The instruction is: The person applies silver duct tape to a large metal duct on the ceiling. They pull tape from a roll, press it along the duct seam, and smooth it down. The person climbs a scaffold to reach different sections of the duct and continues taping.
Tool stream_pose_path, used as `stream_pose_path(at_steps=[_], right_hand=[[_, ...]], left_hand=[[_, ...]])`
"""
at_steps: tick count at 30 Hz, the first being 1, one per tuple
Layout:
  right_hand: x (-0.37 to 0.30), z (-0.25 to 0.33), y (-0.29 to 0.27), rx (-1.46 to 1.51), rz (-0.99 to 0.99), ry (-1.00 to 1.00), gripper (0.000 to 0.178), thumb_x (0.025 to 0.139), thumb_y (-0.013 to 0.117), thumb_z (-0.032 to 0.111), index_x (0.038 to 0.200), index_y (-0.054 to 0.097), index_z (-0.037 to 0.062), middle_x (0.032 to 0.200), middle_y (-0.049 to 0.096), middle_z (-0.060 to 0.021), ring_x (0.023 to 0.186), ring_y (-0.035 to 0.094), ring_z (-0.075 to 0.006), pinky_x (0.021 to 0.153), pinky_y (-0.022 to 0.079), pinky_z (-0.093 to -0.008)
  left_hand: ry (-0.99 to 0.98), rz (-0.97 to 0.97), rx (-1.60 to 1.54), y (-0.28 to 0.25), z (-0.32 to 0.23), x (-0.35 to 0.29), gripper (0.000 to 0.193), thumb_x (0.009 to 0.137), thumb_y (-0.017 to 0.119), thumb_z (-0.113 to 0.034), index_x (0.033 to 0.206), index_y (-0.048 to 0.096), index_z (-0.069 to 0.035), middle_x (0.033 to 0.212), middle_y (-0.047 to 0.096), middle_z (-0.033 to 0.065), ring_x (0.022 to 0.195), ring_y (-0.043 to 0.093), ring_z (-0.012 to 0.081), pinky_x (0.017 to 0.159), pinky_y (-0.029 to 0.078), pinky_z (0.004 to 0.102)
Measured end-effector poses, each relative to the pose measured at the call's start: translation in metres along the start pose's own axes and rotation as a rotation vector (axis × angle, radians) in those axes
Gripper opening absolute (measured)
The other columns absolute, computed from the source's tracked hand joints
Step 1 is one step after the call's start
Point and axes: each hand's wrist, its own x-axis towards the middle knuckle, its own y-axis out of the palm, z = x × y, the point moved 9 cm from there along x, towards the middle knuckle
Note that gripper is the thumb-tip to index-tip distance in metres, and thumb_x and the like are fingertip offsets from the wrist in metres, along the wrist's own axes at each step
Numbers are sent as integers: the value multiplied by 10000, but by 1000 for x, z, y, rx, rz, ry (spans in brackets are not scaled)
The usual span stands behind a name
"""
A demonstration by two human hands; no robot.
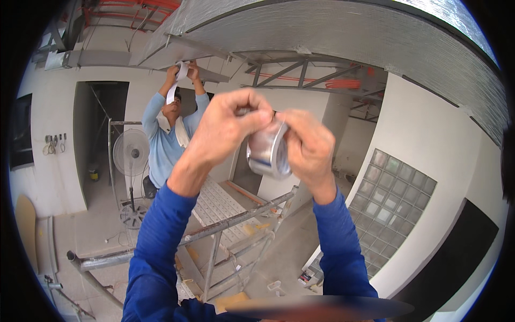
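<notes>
Both my hands are raised in front of me around a roll of shiny silver foil tape (266, 153). My left hand (232, 121) pinches at the roll's upper edge, thumb against bent fingers. On the roll's right side, my right hand (310, 145) grips it, its thumb and fingertips meeting the left hand's at the top. The tape is slightly blurred, and whether a strip is lifted between the fingertips is too small to tell. Overhead runs a foil-wrapped duct (322, 27).
A metal scaffold rail (236, 219) crosses below my arms, beside a perforated walkway plank (220, 206). Ahead on the left, a co-worker (174, 139) reaches up with a white strip at a duct. A standing fan (132, 153) is nearby. Glass blocks (391, 193) fill the right wall.
</notes>
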Motion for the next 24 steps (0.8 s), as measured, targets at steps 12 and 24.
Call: stream_pose_path(at_steps=[12,24], right_hand=[[100,-28,-24,-84,-125,-90,220,861,640,-99,1036,735,-5,934,751,-164,793,738,-298,693,585,-365],[108,-35,-17,-57,-128,-130,203,883,669,-69,1048,758,8,935,772,-113,808,755,-230,713,606,-345]], left_hand=[[242,2,81,-7,-47,112,114,990,709,-110,988,771,-14,878,718,46,796,645,108,728,539,264],[228,-44,215,-20,-59,106,183,1001,723,-127,1135,773,-13,1000,763,94,903,707,139,821,572,282]])
